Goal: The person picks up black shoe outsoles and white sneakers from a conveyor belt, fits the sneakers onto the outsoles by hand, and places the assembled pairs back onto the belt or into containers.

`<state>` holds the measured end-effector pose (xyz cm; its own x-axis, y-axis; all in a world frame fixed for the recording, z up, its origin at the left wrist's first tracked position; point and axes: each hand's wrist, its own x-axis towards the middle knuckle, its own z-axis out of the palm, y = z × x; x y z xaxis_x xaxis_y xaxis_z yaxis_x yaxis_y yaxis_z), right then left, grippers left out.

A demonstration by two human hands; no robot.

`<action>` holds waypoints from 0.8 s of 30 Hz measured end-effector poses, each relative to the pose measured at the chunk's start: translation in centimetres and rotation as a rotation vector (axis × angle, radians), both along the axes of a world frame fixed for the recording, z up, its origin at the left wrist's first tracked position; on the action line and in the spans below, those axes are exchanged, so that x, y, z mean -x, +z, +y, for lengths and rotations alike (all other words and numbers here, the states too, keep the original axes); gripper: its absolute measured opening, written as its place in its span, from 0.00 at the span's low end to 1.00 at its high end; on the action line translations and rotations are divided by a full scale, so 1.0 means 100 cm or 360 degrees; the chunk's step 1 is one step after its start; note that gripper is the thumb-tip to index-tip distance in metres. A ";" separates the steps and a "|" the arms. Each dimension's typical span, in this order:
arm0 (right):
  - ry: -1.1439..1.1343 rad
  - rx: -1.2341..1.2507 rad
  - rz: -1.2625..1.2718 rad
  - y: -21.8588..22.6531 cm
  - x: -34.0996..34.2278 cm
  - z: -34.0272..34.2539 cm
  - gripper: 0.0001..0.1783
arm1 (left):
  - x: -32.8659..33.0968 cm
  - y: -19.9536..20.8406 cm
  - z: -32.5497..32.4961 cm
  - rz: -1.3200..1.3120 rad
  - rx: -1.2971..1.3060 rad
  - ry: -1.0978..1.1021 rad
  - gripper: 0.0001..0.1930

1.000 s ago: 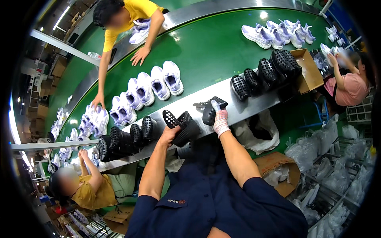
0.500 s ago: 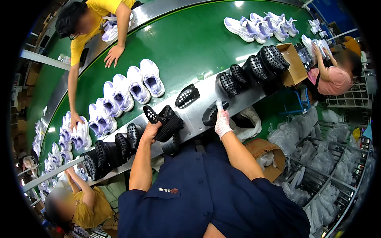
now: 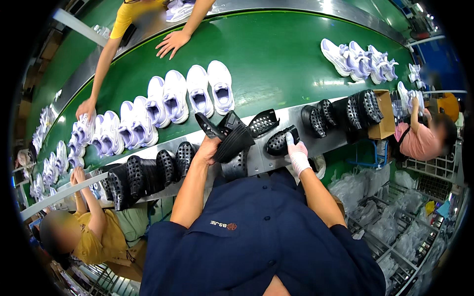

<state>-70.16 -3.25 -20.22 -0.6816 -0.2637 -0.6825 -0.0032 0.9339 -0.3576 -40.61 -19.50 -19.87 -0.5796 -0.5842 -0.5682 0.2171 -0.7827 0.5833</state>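
Steel tabletop (image 3: pixel 290 118): your left hand (image 3: pixel 208 150) clasps black shells (image 3: pixel 235 143), your right hand (image 3: pixel 298 156) one black shell (image 3: pixel 277 144); loosened fingers could drop them.

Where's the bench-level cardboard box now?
In the head view, the cardboard box is on the right side, just right of the black perforated pieces and left of the co-worker in pink.
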 end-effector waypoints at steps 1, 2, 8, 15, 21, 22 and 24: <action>-0.0022 0.0050 -0.0069 0.003 0.000 0.006 0.47 | 0.000 0.001 0.000 0.0061 -0.0022 0.0043 0.08; -0.0046 0.0104 -0.0135 0.026 -0.007 0.001 0.46 | -0.003 0.001 0.000 0.0109 -0.0024 0.0111 0.13; -0.0027 0.0259 -0.0389 0.062 -0.002 0.013 0.45 | 0.001 0.029 0.001 0.0533 -0.0420 0.0351 0.22; 0.0379 0.1145 -0.0648 0.136 -0.031 -0.011 0.45 | 0.025 0.026 0.003 0.0591 0.0046 -0.0088 0.21; 0.0497 0.1114 -0.1533 0.122 -0.043 -0.053 0.51 | 0.028 0.013 0.020 0.0700 -0.0363 0.0013 0.21; 0.0508 0.1135 -0.1506 0.127 -0.038 -0.052 0.50 | 0.021 0.009 0.025 0.0568 -0.0299 0.0057 0.21; 0.0550 0.1157 -0.1506 0.143 -0.031 -0.052 0.42 | 0.011 0.024 0.021 0.0639 -0.0273 -0.0084 0.17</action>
<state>-67.04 -8.46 -5.97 0.1788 -0.8542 -0.4882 0.3318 0.5195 -0.7874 -41.76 -17.40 -17.43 -0.8006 -0.4647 -0.3782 0.3573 -0.8770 0.3213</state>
